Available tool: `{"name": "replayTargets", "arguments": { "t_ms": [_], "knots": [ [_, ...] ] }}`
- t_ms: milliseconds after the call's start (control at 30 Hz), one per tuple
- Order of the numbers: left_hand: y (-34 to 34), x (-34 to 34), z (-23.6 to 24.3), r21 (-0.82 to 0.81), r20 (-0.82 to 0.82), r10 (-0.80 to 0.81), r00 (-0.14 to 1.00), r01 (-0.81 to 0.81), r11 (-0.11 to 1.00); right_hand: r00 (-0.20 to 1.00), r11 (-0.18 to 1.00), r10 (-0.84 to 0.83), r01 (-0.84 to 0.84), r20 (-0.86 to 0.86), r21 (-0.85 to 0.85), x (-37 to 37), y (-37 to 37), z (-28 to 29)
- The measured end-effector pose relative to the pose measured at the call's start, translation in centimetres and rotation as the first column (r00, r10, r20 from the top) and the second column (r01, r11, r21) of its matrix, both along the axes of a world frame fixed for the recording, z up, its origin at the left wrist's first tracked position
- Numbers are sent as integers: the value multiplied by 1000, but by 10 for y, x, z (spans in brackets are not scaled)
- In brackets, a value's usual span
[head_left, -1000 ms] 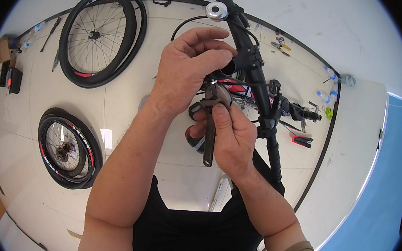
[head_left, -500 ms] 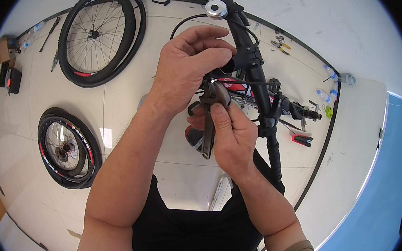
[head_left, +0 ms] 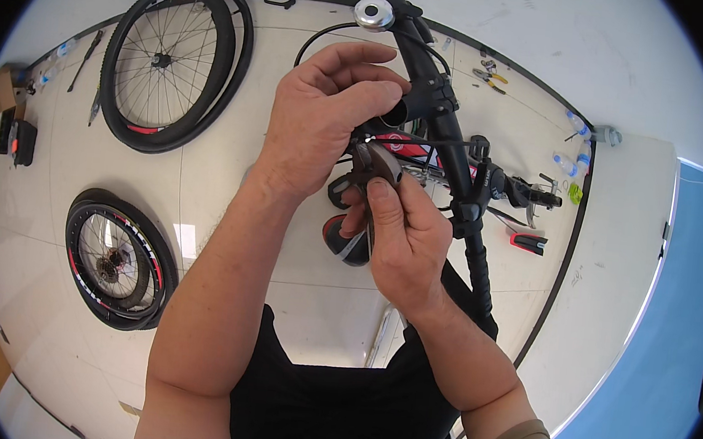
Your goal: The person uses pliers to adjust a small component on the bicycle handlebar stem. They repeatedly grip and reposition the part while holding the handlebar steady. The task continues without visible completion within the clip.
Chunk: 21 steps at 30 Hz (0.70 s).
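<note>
My right hand (head_left: 407,240) grips a dark grey brake lever (head_left: 382,163), the thumb pressed on its body. The lever's long blade is mostly behind the hand. Just above it is my left hand (head_left: 323,119), its thumb and bent fingers close together beside the open round end of the black stem (head_left: 395,114). Whatever is between these fingers is hidden. A black cable (head_left: 435,144) runs from near the lever to the right. Beyond both hands the black handlebar (head_left: 453,145) slants down the view, with a silver bell (head_left: 374,14) near its upper part.
Two wheel sets lie at the left, a larger wheel (head_left: 157,129) at the back and a smaller wheel (head_left: 163,286) nearer. Yellow-handled pliers (head_left: 490,80) and plastic bottles (head_left: 567,164) lie by the wall. A red-and-black part (head_left: 528,243) sits right of the bar.
The brake lever has turned in my right hand, so its long blade, which stuck out below, is now mostly behind the fingers. My left hand has barely moved.
</note>
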<state>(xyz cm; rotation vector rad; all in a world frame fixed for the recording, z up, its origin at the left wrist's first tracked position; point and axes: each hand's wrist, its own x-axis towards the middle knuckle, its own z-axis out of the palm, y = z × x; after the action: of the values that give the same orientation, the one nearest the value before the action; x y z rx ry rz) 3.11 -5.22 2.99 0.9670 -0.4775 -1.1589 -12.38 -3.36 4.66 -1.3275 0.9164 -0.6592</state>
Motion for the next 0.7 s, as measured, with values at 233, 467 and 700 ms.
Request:
{"name": "replayTargets", "arguments": {
  "t_ms": [233,467,700],
  "knots": [
    [-1,0,0,-5,-25,-4,1000,4,1000,1000,999,-21,21,-11,35,-1,-1,-2],
    [-1,0,1,-2,-22,3,1000,-3,1000,1000,999,-4,3,14,39,-2,-2,-3],
    [0,0,-1,-7,-26,4,1000,-4,1000,996,946,11,-38,86,322,-1,-6,9]
  ]
}}
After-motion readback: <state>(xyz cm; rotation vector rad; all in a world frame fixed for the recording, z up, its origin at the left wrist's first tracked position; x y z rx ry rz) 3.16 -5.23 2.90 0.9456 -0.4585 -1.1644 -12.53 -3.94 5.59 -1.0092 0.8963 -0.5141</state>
